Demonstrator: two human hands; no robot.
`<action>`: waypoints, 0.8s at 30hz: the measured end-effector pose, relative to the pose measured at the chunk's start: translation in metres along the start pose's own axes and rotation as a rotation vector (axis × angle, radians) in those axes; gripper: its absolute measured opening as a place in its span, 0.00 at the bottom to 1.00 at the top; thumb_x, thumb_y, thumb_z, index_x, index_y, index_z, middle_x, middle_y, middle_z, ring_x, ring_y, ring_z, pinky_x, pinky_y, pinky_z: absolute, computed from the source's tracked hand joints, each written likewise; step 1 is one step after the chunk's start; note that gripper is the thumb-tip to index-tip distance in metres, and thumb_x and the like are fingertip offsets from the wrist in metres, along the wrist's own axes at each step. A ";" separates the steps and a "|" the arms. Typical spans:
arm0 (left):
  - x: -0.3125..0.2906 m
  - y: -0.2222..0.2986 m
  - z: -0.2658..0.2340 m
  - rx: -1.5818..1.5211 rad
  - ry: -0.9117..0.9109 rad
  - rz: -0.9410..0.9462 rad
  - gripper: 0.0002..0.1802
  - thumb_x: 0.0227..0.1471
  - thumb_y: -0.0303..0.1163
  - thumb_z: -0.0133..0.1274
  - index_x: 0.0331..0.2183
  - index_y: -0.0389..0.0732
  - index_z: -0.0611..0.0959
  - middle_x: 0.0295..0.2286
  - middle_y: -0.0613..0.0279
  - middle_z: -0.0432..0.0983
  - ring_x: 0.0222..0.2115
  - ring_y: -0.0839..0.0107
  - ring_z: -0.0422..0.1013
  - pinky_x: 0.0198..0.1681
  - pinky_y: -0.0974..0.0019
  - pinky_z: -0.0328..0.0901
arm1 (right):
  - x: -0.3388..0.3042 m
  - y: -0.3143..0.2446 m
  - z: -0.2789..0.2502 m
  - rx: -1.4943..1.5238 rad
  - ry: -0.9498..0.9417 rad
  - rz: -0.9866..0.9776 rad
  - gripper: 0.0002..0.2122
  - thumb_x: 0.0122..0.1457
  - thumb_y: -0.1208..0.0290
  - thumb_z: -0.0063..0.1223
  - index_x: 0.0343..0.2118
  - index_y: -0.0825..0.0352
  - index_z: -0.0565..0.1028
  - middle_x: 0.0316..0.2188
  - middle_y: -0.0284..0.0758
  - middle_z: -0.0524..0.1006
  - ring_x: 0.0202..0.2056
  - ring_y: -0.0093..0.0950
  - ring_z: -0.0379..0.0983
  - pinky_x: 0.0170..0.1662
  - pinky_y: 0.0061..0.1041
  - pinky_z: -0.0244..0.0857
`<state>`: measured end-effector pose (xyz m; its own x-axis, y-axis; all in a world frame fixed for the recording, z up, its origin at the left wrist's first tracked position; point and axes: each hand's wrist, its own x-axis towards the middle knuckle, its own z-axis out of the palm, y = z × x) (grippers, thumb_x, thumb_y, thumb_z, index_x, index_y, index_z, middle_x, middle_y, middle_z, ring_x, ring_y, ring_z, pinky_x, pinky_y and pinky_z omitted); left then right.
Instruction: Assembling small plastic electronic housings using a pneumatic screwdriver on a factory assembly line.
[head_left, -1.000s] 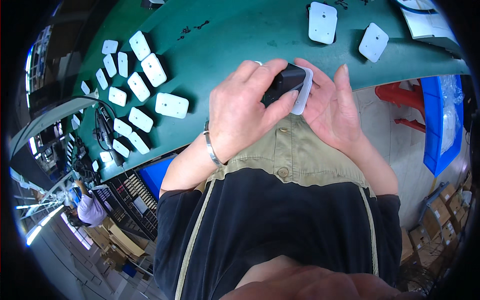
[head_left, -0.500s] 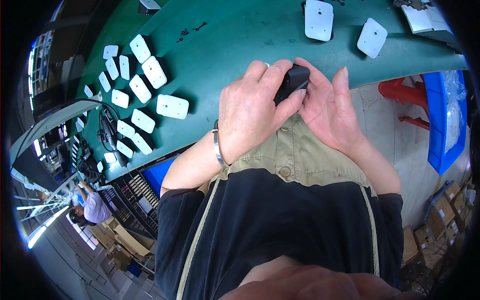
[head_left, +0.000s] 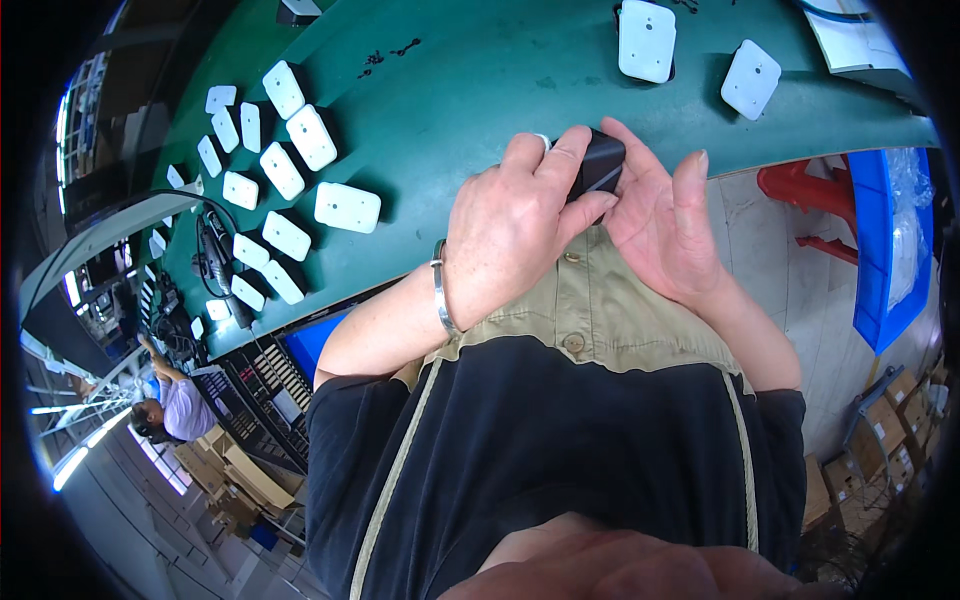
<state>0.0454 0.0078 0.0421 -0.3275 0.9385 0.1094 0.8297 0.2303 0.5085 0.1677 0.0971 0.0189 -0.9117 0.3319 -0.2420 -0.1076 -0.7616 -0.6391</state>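
My left hand (head_left: pixel 510 215) grips a small black box-like casing (head_left: pixel 600 160) between thumb and fingers, above the table's near edge. Part of the casing is hidden behind those fingers. My right hand (head_left: pixel 662 225) is turned palm up beside it. Its fingertips are close to the casing's right end, and its thumb stands apart; whether the fingers bear any of the casing's weight I cannot tell. Two white rounded plates, one on a dark base (head_left: pixel 646 42) and another (head_left: pixel 751 80) farther right, lie on the green table (head_left: pixel 470 80) beyond my hands.
Several white-faced blocks with dark sides (head_left: pixel 311 138) are spread over the table's left part. Black cables (head_left: pixel 214 255) lie near them. Small dark bits (head_left: pixel 372 62) dot the surface. At right are a blue bin (head_left: pixel 872 250) and a red stool (head_left: pixel 812 185). Another person (head_left: pixel 185 408) is far left.
Both hands have shifted slightly right with the black casing, and a little more of its upper face shows. My left hand keeps its grip.
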 end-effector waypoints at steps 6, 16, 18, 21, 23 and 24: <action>0.008 -0.006 0.004 -0.106 0.004 0.020 0.26 0.35 0.38 0.60 0.39 0.39 0.75 0.20 0.61 0.68 0.13 0.74 0.66 0.16 0.71 0.61 | 0.002 -0.005 0.000 -0.053 -0.028 -0.030 0.47 0.48 0.33 0.18 0.55 0.75 0.29 0.57 0.45 0.40 0.59 0.32 0.34 0.59 0.32 0.31; 0.005 -0.006 0.002 -0.176 0.032 -0.022 0.25 0.34 0.35 0.62 0.39 0.39 0.75 0.19 0.62 0.68 0.13 0.76 0.64 0.17 0.74 0.60 | 0.001 -0.007 -0.001 -0.081 -0.053 -0.007 0.47 0.48 0.33 0.15 0.54 0.76 0.28 0.58 0.47 0.31 0.59 0.33 0.21 0.59 0.32 0.23; 0.006 -0.008 0.004 -0.211 0.036 -0.035 0.26 0.33 0.34 0.62 0.39 0.39 0.76 0.18 0.62 0.68 0.13 0.76 0.64 0.18 0.74 0.60 | 0.003 -0.009 0.000 -0.093 -0.073 -0.025 0.47 0.48 0.33 0.16 0.54 0.76 0.28 0.58 0.47 0.32 0.60 0.33 0.22 0.59 0.32 0.23; 0.012 -0.013 0.007 -0.265 0.026 -0.053 0.26 0.32 0.33 0.63 0.39 0.38 0.76 0.17 0.62 0.67 0.14 0.76 0.63 0.19 0.74 0.60 | 0.007 -0.009 0.001 -0.071 -0.046 0.000 0.47 0.48 0.33 0.17 0.54 0.76 0.28 0.57 0.46 0.35 0.60 0.31 0.28 0.59 0.30 0.25; 0.015 -0.016 0.007 -0.281 0.010 -0.057 0.26 0.32 0.33 0.63 0.39 0.38 0.76 0.17 0.62 0.67 0.14 0.76 0.63 0.19 0.74 0.60 | 0.010 -0.007 -0.002 -0.017 0.010 0.000 0.47 0.49 0.34 0.19 0.54 0.77 0.27 0.57 0.44 0.40 0.59 0.29 0.35 0.59 0.28 0.29; 0.016 -0.017 0.007 -0.291 0.008 -0.058 0.26 0.32 0.33 0.63 0.39 0.38 0.76 0.17 0.62 0.67 0.15 0.76 0.63 0.20 0.73 0.60 | 0.011 -0.007 -0.002 -0.015 0.012 -0.001 0.47 0.49 0.34 0.19 0.54 0.77 0.27 0.57 0.44 0.40 0.59 0.29 0.35 0.59 0.28 0.29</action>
<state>0.0294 0.0206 0.0288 -0.3756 0.9234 0.0794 0.6456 0.1992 0.7373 0.1590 0.1072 0.0196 -0.9070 0.3390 -0.2500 -0.1023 -0.7531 -0.6499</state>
